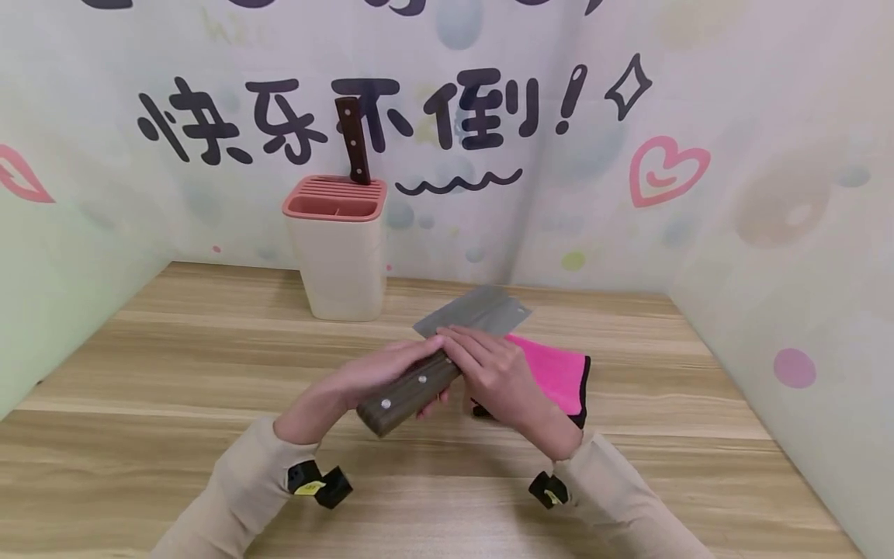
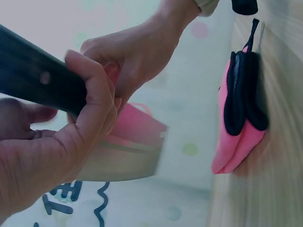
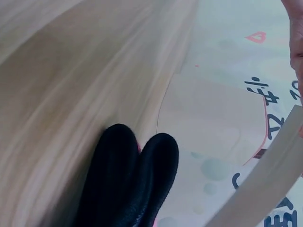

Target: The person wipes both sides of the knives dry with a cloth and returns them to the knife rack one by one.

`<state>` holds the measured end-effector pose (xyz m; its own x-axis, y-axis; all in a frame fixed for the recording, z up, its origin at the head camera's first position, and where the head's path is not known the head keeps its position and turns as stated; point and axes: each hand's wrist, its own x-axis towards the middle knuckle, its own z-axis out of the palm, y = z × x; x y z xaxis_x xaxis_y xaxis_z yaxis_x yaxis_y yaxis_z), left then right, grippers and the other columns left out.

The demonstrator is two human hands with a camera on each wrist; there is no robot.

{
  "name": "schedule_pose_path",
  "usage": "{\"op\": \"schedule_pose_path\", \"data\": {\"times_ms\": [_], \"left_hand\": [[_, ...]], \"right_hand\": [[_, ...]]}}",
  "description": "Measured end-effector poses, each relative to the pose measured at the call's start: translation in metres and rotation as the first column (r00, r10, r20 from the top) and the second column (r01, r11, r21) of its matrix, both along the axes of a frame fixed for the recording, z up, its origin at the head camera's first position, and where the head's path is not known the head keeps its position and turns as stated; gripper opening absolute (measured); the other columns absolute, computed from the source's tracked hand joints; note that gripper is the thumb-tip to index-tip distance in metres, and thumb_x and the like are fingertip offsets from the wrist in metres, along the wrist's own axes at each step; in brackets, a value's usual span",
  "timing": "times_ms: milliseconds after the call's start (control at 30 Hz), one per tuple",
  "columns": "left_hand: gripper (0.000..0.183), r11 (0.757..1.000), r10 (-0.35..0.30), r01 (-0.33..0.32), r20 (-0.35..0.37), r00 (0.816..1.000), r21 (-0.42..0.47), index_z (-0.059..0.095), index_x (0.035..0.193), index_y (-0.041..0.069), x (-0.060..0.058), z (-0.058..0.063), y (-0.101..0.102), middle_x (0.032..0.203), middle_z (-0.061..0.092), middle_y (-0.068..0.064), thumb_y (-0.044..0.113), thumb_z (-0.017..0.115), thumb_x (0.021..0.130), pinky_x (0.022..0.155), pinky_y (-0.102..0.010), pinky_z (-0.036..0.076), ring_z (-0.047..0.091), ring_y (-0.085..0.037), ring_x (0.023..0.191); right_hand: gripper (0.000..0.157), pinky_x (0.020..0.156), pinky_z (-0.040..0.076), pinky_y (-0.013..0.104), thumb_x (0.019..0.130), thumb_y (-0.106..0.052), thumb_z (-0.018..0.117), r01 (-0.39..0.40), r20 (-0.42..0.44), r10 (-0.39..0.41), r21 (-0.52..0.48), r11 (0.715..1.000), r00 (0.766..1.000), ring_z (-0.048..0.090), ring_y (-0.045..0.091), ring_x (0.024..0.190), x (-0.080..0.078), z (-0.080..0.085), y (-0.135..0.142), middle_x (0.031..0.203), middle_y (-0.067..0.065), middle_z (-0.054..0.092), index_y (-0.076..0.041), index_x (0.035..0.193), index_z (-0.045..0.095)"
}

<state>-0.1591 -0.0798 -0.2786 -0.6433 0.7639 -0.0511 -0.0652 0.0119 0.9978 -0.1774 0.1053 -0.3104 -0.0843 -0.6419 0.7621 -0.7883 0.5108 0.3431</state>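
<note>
A cleaver [image 1: 408,392] is held above the table in both hands, its dark riveted handle towards me and its broad blade [image 1: 482,309] pointing away to the right. My left hand [image 1: 373,371] grips the handle; in the left wrist view its fingers [image 2: 94,94] curl round it. Where handle meets blade, my right hand [image 1: 497,376] holds on, its fingers laid over the top and partly hiding that joint. Beneath and beyond the right hand lies a folded pink cloth [image 1: 555,373] with black edging. The right wrist view catches mostly the cloth's black folds [image 3: 128,179] and part of the blade [image 3: 265,184].
A white knife block [image 1: 342,268] with a pink slotted top stands at the back left of the wooden table [image 1: 174,373]. Another knife, its dark handle [image 1: 352,140] upright, sits in the block. Printed wall sheets [image 1: 594,217] enclose the back and sides.
</note>
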Motion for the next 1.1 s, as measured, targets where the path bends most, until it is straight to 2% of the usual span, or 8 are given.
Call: {"op": "schedule_pose_path", "data": {"times_ms": [167,267,400,633,700,767,900,1100], "left_hand": [[0.021,0.998,0.046,-0.035,-0.227,0.973,0.051,0.044,0.104,-0.012,0.001,0.003,-0.004,0.081,0.057,-0.009,0.005,0.036,0.094,0.067,-0.027,0.048,0.055,-0.012,0.072],[0.024,0.986,0.152,-0.166,-0.452,0.879,0.010,0.048,0.106,-0.009,0.003,0.004,0.000,0.091,0.058,-0.015,0.000,0.055,0.085,0.074,-0.030,0.048,0.056,-0.017,0.083],[0.033,0.898,0.327,-0.440,-0.670,0.667,0.000,0.056,0.103,-0.003,0.006,0.007,0.011,0.100,0.062,-0.015,0.007,0.070,0.075,0.077,-0.028,0.049,0.059,-0.021,0.091],[0.037,0.718,0.476,-0.651,-0.857,0.198,0.248,0.058,0.089,-0.001,0.004,0.004,0.021,0.073,0.057,-0.008,0.013,0.080,0.063,0.051,-0.022,0.044,0.054,-0.015,0.060],[0.041,0.713,0.483,-0.634,-0.865,0.134,0.300,0.057,0.092,-0.001,0.003,0.005,0.020,0.078,0.056,-0.008,0.013,0.081,0.062,0.055,-0.022,0.044,0.052,-0.015,0.065],[0.045,0.733,0.475,-0.597,-0.874,0.105,0.327,0.056,0.100,-0.001,0.002,0.007,0.020,0.089,0.057,-0.009,0.012,0.080,0.064,0.064,-0.025,0.047,0.054,-0.017,0.077],[0.041,0.763,0.467,-0.550,-0.878,0.106,0.340,0.056,0.102,-0.003,0.002,0.012,0.021,0.097,0.061,-0.013,0.007,0.076,0.068,0.078,-0.032,0.048,0.059,-0.022,0.090],[0.034,0.722,0.513,-0.596,-0.850,0.122,0.351,0.056,0.095,-0.004,0.007,0.017,0.025,0.085,0.064,-0.014,0.009,0.074,0.070,0.065,-0.031,0.047,0.059,-0.022,0.074]], "right_hand": [[0.038,0.068,0.053,0.031,0.068,0.013,0.061,-0.023,0.146,0.040,-0.111,0.994,0.989,0.064,0.022,0.080,-0.003,0.003,0.000,0.091,0.012,0.065,0.001,0.103,0.059],[0.042,0.068,0.053,0.033,0.064,0.016,0.062,-0.026,0.226,0.064,-0.168,0.985,0.972,0.064,0.023,0.080,-0.005,0.004,0.000,0.089,0.012,0.064,-0.001,0.103,0.059],[0.043,0.071,0.053,0.035,0.065,0.016,0.064,-0.025,0.321,0.098,-0.226,0.974,0.942,0.063,0.025,0.084,-0.005,0.008,-0.002,0.092,0.013,0.064,-0.001,0.104,0.058],[0.034,0.058,0.050,0.030,0.064,0.017,0.064,-0.011,0.436,0.155,-0.316,0.949,0.887,0.060,0.017,0.069,-0.004,0.013,-0.006,0.082,0.011,0.064,0.002,0.094,0.060],[0.025,0.054,0.049,0.028,0.067,0.015,0.065,-0.008,0.468,0.181,-0.347,0.938,0.865,0.059,0.016,0.064,-0.004,0.013,-0.008,0.076,0.010,0.064,0.003,0.088,0.060],[0.019,0.056,0.051,0.027,0.070,0.013,0.065,-0.007,0.504,0.211,-0.376,0.926,0.838,0.062,0.019,0.065,-0.004,0.014,-0.011,0.075,0.012,0.065,0.004,0.085,0.060],[0.015,0.063,0.054,0.029,0.075,0.012,0.058,-0.001,0.571,0.268,-0.424,0.906,0.776,0.065,0.025,0.073,-0.004,0.018,-0.016,0.081,0.017,0.066,0.006,0.088,0.061],[0.019,0.066,0.054,0.030,0.075,0.014,0.054,0.026,0.625,0.280,-0.434,0.901,0.729,0.065,0.026,0.077,-0.004,0.023,-0.022,0.084,0.019,0.066,0.007,0.091,0.061]]}}
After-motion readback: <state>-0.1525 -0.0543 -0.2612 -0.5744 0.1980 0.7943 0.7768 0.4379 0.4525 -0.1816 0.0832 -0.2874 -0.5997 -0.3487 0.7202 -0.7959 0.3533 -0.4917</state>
